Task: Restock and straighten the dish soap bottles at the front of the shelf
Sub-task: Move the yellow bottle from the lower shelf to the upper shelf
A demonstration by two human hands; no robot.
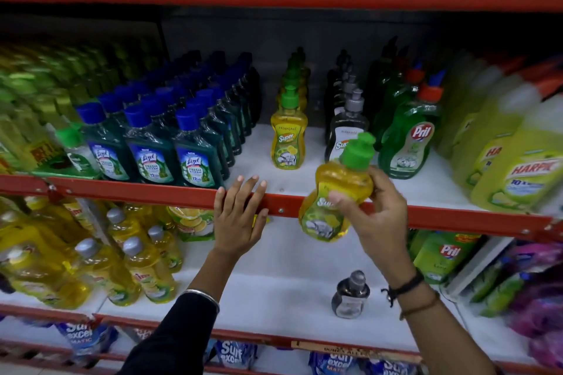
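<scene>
One yellow soap bottle (333,198) is clamped in the right hand (370,216), fingers round its waist, green cap (358,151) tilted up-right above the grip, base hanging below it, in front of the red shelf lip (170,195). Left hand (239,216) lies flat, fingers spread on that lip, holding nothing.

Risks, my guess: smooth glossy plastic w/ a pinched waist could twist or slip in the grip. Cap sits just in front of the grey-cap bottle (347,131), so pushing in could knock it over, and maybe the green Pril bottle (408,143) just right of it. Matching yellow row (289,137) stands up-left of the grip; white shelf liner there looks bare, room to set down.
</scene>
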